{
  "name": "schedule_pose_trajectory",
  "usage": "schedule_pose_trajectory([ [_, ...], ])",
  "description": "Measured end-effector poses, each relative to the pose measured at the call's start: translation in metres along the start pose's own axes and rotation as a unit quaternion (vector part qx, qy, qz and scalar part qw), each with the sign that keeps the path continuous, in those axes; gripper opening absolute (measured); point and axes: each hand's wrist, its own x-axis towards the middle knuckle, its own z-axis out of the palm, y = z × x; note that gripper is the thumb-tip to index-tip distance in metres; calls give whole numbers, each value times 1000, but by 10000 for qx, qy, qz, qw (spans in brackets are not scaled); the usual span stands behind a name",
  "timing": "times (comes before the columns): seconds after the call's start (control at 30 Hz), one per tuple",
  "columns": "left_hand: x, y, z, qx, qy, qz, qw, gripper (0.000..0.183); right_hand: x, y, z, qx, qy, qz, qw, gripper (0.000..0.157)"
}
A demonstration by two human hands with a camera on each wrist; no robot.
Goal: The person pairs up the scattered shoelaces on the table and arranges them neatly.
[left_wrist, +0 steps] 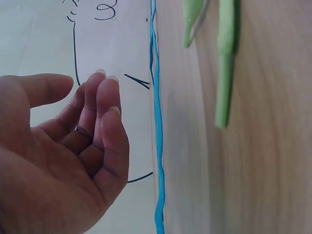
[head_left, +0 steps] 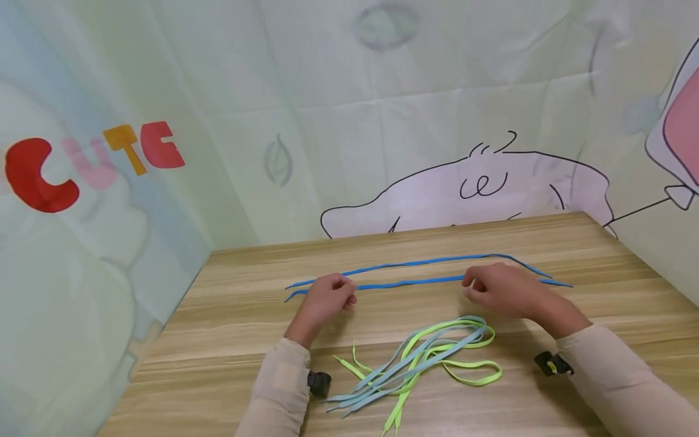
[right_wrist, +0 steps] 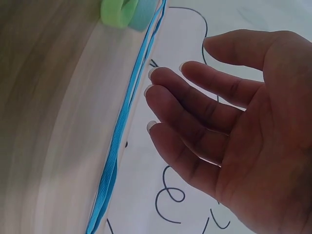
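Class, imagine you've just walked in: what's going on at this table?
A person has both hands over a wooden table, fingers loosely bent and holding nothing. The left hand and right hand are near two blue laces, which lie stretched out side by side across the table. Closer to the person, light blue laces and yellow-green laces lie together in a loose, overlapping heap.

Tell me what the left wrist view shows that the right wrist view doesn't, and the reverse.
Only the left wrist view shows the left hand and the narrow green lace tips.

Only the right wrist view shows the right hand and a rounded bend of green lace.

Both show the blue laces, wooden tabletop and line drawing.
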Motion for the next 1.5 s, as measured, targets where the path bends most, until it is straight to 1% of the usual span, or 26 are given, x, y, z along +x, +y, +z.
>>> schedule_pose_trajectory([
  [0.17,-3,4,3,-11,-73,60,10000,21,0,-8,4,229,-142,-58,9996,19],
  [0.3,-5,7,5,51,-139,155,9998,20,0,-14,7,299,-235,-74,9993,21],
  [0.4,-7,8,7,112,-194,216,9995,21,0,-17,10,309,-318,-48,9990,21],
  [0.63,-10,7,11,244,-328,316,9987,22,-2,-26,13,206,-387,-230,9988,19],
  [0.8,-11,8,14,258,-415,397,9980,22,-2,-29,16,228,-418,-265,9985,15],
  [0.93,-12,9,17,266,-513,450,9973,22,-2,-30,17,315,-415,-459,9976,11],
  [1.0,-12,10,18,237,-578,474,9969,22,-2,-30,18,288,-373,-624,9969,6],
  [1.07,-13,10,20,210,-636,457,9967,22,-1,-30,20,221,-322,-780,9962,6],
  [1.13,-14,10,21,183,-705,459,9963,22,-1,-30,21,219,-349,-838,9956,8],
  [1.2,-14,10,23,200,-768,453,9958,22,-1,-30,22,259,-460,-794,9954,11],
  [1.3,-14,11,27,240,-839,452,9952,21,-1,-29,23,415,-703,-583,9950,18],
  [1.43,-15,11,30,343,-875,407,9947,20,-2,-29,24,478,-855,-423,9943,19],
  [1.5,-15,10,31,378,-868,373,9948,19,-2,-29,25,475,-857,-463,9941,17],
])
